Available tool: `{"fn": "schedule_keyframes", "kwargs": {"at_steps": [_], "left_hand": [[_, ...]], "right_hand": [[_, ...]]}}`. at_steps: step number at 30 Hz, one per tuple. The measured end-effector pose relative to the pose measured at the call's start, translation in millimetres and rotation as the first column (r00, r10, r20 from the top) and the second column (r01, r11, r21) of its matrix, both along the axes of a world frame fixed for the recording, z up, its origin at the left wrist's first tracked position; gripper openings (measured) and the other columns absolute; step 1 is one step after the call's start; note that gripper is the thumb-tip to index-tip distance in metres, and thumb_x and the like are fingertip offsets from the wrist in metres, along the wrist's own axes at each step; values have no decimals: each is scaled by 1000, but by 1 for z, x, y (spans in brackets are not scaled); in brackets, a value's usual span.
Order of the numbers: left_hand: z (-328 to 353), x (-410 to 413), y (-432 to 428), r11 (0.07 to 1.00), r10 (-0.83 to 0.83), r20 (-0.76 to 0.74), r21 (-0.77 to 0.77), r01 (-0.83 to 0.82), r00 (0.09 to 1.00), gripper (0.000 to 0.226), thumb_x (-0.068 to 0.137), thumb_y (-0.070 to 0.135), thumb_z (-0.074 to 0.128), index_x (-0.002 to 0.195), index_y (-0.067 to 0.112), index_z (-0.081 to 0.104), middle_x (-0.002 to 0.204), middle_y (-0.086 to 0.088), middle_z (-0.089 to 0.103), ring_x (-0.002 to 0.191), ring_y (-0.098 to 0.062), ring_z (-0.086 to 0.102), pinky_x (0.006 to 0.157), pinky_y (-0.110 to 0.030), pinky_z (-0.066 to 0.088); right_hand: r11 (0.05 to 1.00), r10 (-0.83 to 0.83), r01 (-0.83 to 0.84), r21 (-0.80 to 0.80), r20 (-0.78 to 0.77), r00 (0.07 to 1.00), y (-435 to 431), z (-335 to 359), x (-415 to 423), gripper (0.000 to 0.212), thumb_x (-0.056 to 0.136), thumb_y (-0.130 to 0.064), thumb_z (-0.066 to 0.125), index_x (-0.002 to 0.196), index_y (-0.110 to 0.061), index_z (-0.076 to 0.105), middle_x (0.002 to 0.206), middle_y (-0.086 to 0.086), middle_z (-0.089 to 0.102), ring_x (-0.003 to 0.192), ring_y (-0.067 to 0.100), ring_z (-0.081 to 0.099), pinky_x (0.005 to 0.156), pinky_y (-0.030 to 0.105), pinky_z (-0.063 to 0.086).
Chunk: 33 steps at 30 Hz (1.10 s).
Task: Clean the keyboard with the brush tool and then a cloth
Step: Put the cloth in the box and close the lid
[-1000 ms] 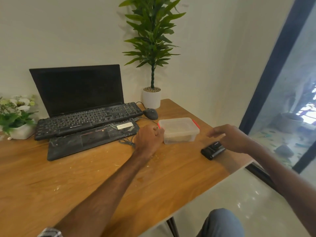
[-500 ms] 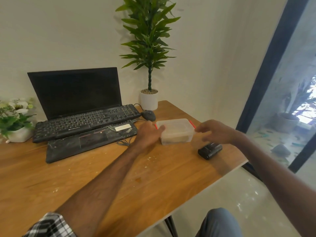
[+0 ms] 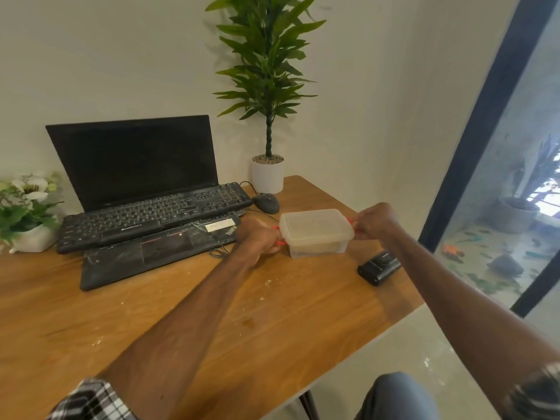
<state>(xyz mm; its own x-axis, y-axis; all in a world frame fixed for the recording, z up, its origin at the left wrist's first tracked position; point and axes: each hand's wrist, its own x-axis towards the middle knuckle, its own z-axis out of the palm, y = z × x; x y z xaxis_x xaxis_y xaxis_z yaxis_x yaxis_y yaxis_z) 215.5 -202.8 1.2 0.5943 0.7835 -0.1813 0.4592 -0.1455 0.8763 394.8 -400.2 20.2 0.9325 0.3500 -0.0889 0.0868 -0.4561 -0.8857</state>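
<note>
Flowers (image 3: 25, 207): we see a white pot at the worktop's (image 3: 91, 313) left edge.
Keyboard (image 3: 154, 216): black, resting on the open laptop (image 3: 136, 183) near the back edge.
Left hand (image 3: 257, 237): our grip curls round the container's (image 3: 315, 231) left red clip.
Right hand (image 3: 375, 221): our grip pinches its right red clip.
Black device (image 3: 378, 266): near the right edge.

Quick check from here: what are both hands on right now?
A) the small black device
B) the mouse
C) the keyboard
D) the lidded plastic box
D: the left hand and right hand grip the red clips at either end of the plastic box, its lid on.
</note>
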Motion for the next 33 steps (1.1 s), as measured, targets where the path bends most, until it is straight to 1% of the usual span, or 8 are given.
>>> {"fn": "schedule_keyframes", "kwargs": {"at_steps": [4, 7, 10, 15, 19, 23, 27, 33], "left_hand": [[13, 3, 2, 896, -41, -117, 435, 88, 992, 17, 95, 23, 69, 100, 7, 67, 89, -2, 64, 81, -20, 63, 59, -34, 49], [29, 6, 7, 766, -354, -213, 493, 413, 911, 54, 94, 50, 70, 126, 9, 54, 115, 2, 57, 105, -20, 55, 82, -34, 50], [33, 18, 9, 567, -482, -545, 404, 718, 686, 112, 68, 75, 82, 149, 13, 37, 145, -6, 51, 126, -26, 52, 103, -46, 52], [49, 37, 10, 480, -532, -620, 341, 808, 577, 94, 73, 57, 89, 145, 14, 46, 136, -1, 57, 118, -21, 56, 95, -34, 51], [55, 42, 20, 499, -552, -574, 354, 791, 605, 88, 56, 78, 83, 117, 16, 68, 113, -1, 70, 100, -17, 59, 81, -35, 47], [55, 42, 34, 600, -618, -450, 258, 757, 644, 100, 43, 99, 70, 95, 14, 70, 95, 0, 57, 88, -21, 50, 75, -35, 38], [59, 36, 36, 681, -662, -332, 108, 725, 672, 96, 55, 88, 67, 119, 16, 73, 119, 4, 71, 114, -13, 65, 95, -34, 55], [60, 38, 39, 758, -640, -168, 25, 652, 750, 81, 80, 74, 70, 138, 19, 61, 117, 2, 69, 108, -12, 66, 98, -37, 58]], "right_hand": [[998, 26, -26, -63, 1, 1000, -2, -10, 2, 22, 89, -4, 67, 109, 5, 72, 99, 21, 75, 88, 32, 76, 82, 48, 63], [962, 132, -97, -255, 127, 983, -11, 2, -2, 25, 90, -8, 69, 110, 8, 71, 106, 23, 73, 92, 35, 74, 88, 51, 61], [765, 470, -325, -556, 138, 872, -38, 22, -7, 49, 87, -16, 78, 131, 0, 63, 132, 14, 65, 117, 33, 64, 106, 45, 51], [383, 717, -591, -710, -175, 675, -71, 25, -17, 64, 76, -25, 88, 131, -42, 61, 142, -14, 48, 132, 14, 43, 115, 41, 39], [430, 742, -453, -781, 20, 670, -67, 14, -18, 63, 76, -12, 86, 128, -40, 63, 136, -11, 52, 128, 17, 50, 108, 37, 48], [431, 745, -477, -766, 4, 667, -62, 25, -16, 62, 82, -14, 82, 135, -37, 58, 133, -12, 55, 126, 15, 51, 110, 37, 46], [445, 812, -526, -724, 79, 578, -54, 55, -19, 52, 86, -20, 80, 132, -36, 64, 125, -12, 63, 116, 14, 57, 107, 38, 48], [483, 840, -527, -699, 201, 504, -4, 78, -27, 52, 92, -24, 74, 142, -28, 59, 133, -4, 63, 118, 19, 58, 108, 39, 46]]}}
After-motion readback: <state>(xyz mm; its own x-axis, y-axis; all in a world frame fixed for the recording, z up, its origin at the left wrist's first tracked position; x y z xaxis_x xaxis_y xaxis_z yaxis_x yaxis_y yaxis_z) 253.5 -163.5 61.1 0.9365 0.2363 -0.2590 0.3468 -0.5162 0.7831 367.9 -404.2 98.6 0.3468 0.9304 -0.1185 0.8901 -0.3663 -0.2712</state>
